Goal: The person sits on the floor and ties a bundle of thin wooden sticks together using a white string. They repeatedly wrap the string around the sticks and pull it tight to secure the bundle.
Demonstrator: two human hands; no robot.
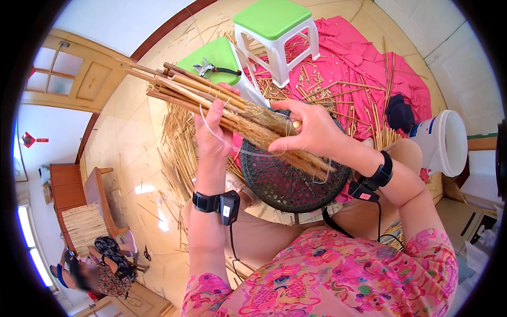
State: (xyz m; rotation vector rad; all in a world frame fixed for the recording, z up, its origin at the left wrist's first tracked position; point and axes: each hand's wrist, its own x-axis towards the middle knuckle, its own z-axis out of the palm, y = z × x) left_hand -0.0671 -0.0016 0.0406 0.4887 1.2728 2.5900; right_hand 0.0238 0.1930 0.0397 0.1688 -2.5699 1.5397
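My left hand (215, 130) grips a slanting bundle of dry reed stalks (186, 85) from below, its thumb laid over the stalks. Fuzzy brownish plumes (257, 134) cover the lower right end of the bundle. There my right hand (307, 126) holds the plumes between thumb and fingers, a ring on one finger. A thin white cord (210, 128) loops around the stalks and hangs slack by my left wrist. Beneath the bundle is a dark, round mesh basket (293, 194), partly hidden by my hands and the plumes.
Pruning shears (216, 70) lie on a green-topped stool (206, 51); a second green-topped stool (273, 20) stands behind. Cut stalk pieces litter a pink cloth (336, 39). Loose reeds (180, 134) lie on the left, a white bucket (443, 142) on the right. Another person (107, 273) sits at lower left.
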